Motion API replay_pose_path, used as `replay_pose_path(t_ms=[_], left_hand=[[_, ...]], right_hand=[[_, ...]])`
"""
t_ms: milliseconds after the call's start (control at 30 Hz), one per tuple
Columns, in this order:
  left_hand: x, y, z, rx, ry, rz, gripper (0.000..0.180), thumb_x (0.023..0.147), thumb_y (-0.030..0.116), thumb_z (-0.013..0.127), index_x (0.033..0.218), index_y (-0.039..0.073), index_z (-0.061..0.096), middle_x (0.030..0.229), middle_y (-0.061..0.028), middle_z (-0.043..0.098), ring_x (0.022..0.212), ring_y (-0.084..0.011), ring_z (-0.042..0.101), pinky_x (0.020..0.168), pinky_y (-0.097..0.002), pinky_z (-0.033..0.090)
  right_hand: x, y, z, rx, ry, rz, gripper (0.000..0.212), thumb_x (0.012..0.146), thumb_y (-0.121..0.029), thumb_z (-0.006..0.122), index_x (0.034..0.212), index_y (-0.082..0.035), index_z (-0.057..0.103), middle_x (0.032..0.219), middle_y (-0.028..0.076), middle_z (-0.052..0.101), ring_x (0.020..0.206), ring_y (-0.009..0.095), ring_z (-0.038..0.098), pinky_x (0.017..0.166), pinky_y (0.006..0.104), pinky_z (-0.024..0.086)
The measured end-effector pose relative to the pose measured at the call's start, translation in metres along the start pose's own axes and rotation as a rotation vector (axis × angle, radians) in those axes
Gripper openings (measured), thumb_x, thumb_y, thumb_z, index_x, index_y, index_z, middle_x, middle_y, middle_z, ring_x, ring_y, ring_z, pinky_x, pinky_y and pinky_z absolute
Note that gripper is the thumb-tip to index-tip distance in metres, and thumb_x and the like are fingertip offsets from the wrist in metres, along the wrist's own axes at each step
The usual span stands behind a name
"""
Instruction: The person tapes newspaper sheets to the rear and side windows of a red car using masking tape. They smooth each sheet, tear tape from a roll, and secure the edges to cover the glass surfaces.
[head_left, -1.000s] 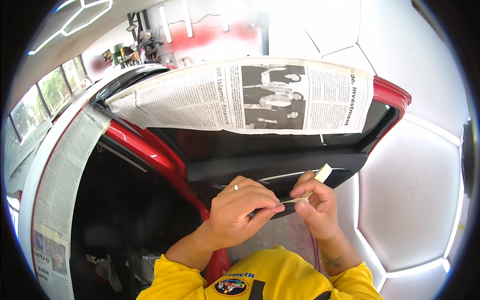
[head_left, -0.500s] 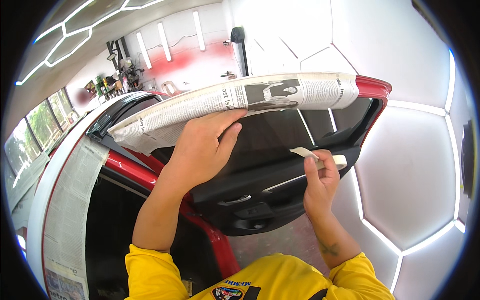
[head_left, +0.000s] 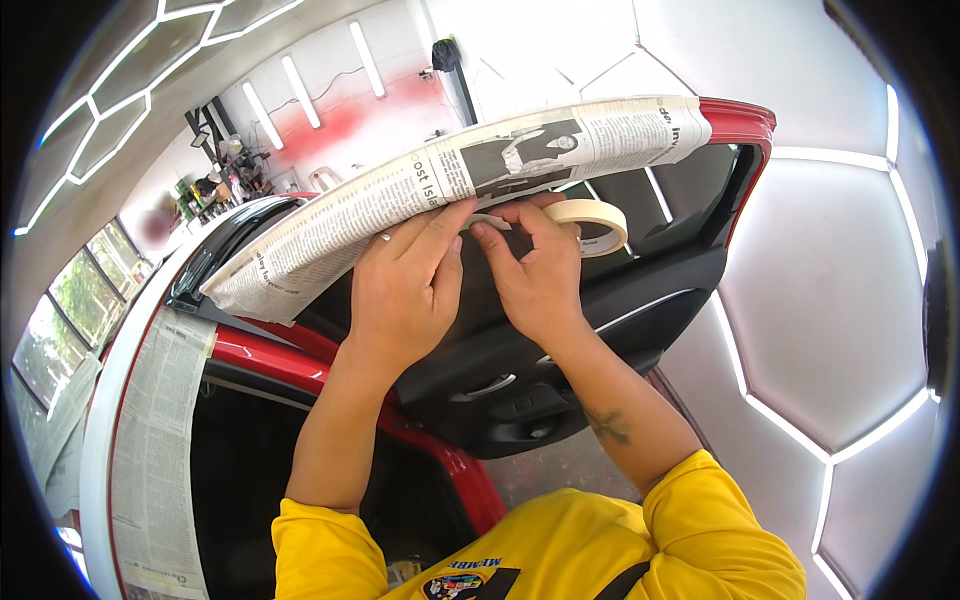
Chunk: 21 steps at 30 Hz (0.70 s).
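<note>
A folded newspaper wraps the top edge of an open red car door. My left hand holds the paper's lower edge, its fingers lying together over it and the thumb below. Beside it, my right hand is closed on a roll of cream masking tape; the ring sticks out past the knuckles. A short loose tape end shows between my two hands, near the right thumb, at the paper's edge. Whether the tape touches the paper I cannot tell.
The black inner door panel hangs below my hands. At left, more newspaper covers the car's roof edge beside the dark door opening. White wall panels with glowing strips stand at right. Bottles and tools crowd the far left.
My right hand has moved up and left with the tape roll, close beside my left hand at the newspaper edge. My left hand stays at the paper. The view has shifted slightly.
</note>
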<state>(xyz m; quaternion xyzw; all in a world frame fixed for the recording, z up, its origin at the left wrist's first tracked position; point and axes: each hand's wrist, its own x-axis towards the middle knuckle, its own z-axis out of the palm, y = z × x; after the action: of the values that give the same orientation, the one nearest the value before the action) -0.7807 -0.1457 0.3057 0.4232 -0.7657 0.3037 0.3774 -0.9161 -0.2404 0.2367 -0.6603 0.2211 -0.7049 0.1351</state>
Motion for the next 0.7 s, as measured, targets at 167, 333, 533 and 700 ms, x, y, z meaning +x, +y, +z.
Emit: replay_pose_path(t_ms=[167,333,533,700], left_hand=[[-0.003,-0.008,0.003,-0.010,0.019,0.034,0.036,0.097,-0.002,0.068,0.133,0.003,0.075,0.121,-0.0186,0.078,0.109,-0.0383,0.075,0.095,-0.0438,0.058],[0.000,-0.014,0.009,0.083,0.105,0.137,0.035,0.091,0.000,0.076,0.126,0.006,0.078,0.115,-0.0141,0.079,0.100,-0.0317,0.076,0.087,-0.0400,0.060],[-0.009,-0.038,0.035,0.344,0.345,0.303,0.026,0.084,0.007,0.086,0.110,0.011,0.083,0.092,-0.0046,0.073,0.080,-0.0212,0.071,0.067,-0.0359,0.056],[-0.012,-0.033,0.032,0.393,0.444,0.165,0.025,0.078,0.011,0.098,0.087,0.011,0.074,0.071,-0.0019,0.059,0.055,-0.0210,0.055,0.052,-0.0356,0.045]], right_hand=[[-0.002,0.008,0.011,0.078,0.087,0.002,0.017,0.092,-0.018,0.085,0.102,-0.005,0.078,0.103,0.012,0.069,0.100,0.032,0.061,0.090,0.0437,0.046],[0.001,0.003,0.023,0.032,0.186,0.025,0.016,0.087,-0.018,0.086,0.094,-0.007,0.077,0.098,0.013,0.069,0.091,0.037,0.063,0.083,0.0491,0.046],[0.005,0.015,0.024,-0.199,0.384,-0.118,0.047,0.075,-0.034,0.099,0.070,-0.008,0.059,0.081,0.008,0.061,0.080,0.033,0.061,0.069,0.0475,0.044],[0.014,0.015,0.002,-0.176,0.269,0.172,0.071,0.066,-0.039,0.106,0.062,-0.007,0.043,0.071,0.005,0.050,0.069,0.021,0.049,0.070,0.0410,0.045]])
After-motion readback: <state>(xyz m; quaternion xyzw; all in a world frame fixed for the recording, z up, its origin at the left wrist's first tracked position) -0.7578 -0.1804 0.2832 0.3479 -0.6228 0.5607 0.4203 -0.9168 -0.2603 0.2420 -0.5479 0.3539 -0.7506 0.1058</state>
